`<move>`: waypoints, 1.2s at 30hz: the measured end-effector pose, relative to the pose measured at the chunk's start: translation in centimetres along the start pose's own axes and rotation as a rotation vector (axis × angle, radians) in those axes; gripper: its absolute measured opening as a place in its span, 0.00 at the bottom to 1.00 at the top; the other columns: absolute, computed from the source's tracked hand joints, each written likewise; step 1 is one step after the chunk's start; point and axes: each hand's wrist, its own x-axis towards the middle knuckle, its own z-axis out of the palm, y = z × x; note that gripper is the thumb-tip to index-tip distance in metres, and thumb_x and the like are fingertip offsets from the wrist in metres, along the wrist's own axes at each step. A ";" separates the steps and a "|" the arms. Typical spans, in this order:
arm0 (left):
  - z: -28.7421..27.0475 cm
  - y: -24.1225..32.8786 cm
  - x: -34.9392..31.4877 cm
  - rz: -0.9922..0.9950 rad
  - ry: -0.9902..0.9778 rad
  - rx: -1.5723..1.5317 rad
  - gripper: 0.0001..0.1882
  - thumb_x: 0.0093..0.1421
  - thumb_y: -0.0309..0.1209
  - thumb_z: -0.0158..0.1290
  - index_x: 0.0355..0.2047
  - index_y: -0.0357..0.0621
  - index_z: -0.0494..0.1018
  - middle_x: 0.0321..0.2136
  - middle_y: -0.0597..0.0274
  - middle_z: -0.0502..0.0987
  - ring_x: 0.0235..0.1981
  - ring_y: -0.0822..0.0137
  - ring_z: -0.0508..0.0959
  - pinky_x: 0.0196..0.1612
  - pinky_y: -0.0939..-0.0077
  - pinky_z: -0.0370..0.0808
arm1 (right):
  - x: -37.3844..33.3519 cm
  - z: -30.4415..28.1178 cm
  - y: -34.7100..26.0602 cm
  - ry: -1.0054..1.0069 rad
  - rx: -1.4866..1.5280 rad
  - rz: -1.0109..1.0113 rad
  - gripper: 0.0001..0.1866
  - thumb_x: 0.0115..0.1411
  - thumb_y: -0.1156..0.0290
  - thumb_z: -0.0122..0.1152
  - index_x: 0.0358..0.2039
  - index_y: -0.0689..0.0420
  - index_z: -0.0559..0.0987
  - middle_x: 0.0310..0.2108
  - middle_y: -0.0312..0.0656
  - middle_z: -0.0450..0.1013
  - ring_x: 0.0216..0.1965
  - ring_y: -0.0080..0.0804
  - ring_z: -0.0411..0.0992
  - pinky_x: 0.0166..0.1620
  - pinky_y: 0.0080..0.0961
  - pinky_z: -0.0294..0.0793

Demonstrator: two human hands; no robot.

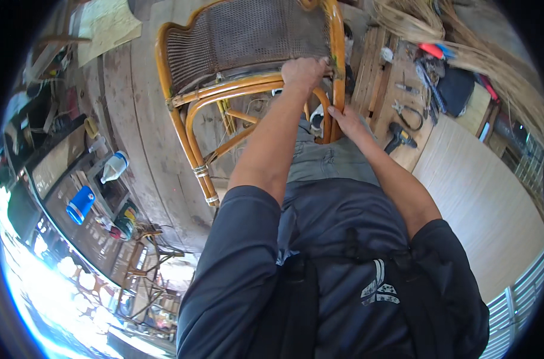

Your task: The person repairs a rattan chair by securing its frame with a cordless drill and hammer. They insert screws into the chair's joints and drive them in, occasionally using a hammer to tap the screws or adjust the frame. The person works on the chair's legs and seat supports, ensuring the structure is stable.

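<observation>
A rattan chair [242,87] with a glossy orange-brown cane frame and a dark woven panel lies tilted in front of me, one leg close to my lap. My left hand [305,74] is closed over the corner where the rail meets the upright. Its fingers are curled, and whatever they grip is hidden. Lower down, my right hand [349,124] wraps around the chair leg [336,102], thumb on the near side and the other fingers largely out of sight.
On the right, a cordless drill [400,137], pliers [407,115] and a dark pouch [453,90] lie on boards beside a pale panel [481,191]. Bundled cane strips [493,66] fill the far right. At left are a blue container [81,204] and a white bottle [114,167].
</observation>
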 end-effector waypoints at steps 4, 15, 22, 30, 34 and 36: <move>0.6 -0.6 -0.2 -0.025 0.037 -0.070 0.31 0.62 0.52 0.31 0.35 0.42 0.78 0.37 0.46 0.77 0.41 0.50 0.77 0.45 0.59 0.71 | 0.5 -0.4 0.0 -0.091 0.025 0.059 0.29 0.58 0.50 0.51 0.44 0.68 0.72 0.38 0.57 0.73 0.44 0.47 0.71 0.47 0.34 0.67; 0.6 0.3 0.2 -0.025 0.162 -0.077 0.27 0.62 0.50 0.34 0.35 0.45 0.77 0.35 0.50 0.78 0.39 0.52 0.78 0.43 0.58 0.72 | 0.7 -1.5 -2.1 -0.122 -0.179 0.086 0.30 0.57 0.47 0.49 0.42 0.66 0.73 0.39 0.58 0.73 0.44 0.51 0.71 0.46 0.36 0.67; 1.5 1.5 0.8 -0.036 0.227 0.030 0.25 0.62 0.48 0.34 0.28 0.45 0.75 0.29 0.45 0.77 0.36 0.48 0.77 0.40 0.54 0.71 | -0.7 -3.4 2.9 0.019 -0.162 -0.121 0.23 0.57 0.55 0.53 0.42 0.63 0.74 0.33 0.51 0.74 0.35 0.43 0.73 0.39 0.34 0.71; 2.5 0.9 1.0 -0.059 0.248 0.223 0.23 0.62 0.46 0.37 0.25 0.42 0.72 0.24 0.46 0.75 0.27 0.45 0.75 0.32 0.51 0.69 | 1.9 -11.6 20.8 0.495 0.284 0.345 0.12 0.59 0.67 0.48 0.30 0.64 0.75 0.22 0.43 0.72 0.18 0.34 0.70 0.23 0.30 0.69; 3.8 -0.7 1.3 0.013 0.354 0.209 0.20 0.62 0.44 0.39 0.23 0.43 0.70 0.19 0.47 0.72 0.23 0.44 0.73 0.27 0.52 0.67 | 6.3 -17.1 23.1 0.673 -0.108 0.386 0.14 0.55 0.64 0.48 0.38 0.56 0.76 0.36 0.53 0.72 0.39 0.52 0.71 0.44 0.44 0.69; 3.9 -0.9 0.9 0.024 0.394 0.204 0.19 0.62 0.41 0.40 0.21 0.43 0.69 0.18 0.48 0.70 0.21 0.45 0.71 0.25 0.53 0.65 | 8.4 -19.9 22.5 0.686 -0.536 0.323 0.16 0.55 0.69 0.48 0.45 0.52 0.74 0.46 0.50 0.70 0.48 0.51 0.67 0.47 0.42 0.69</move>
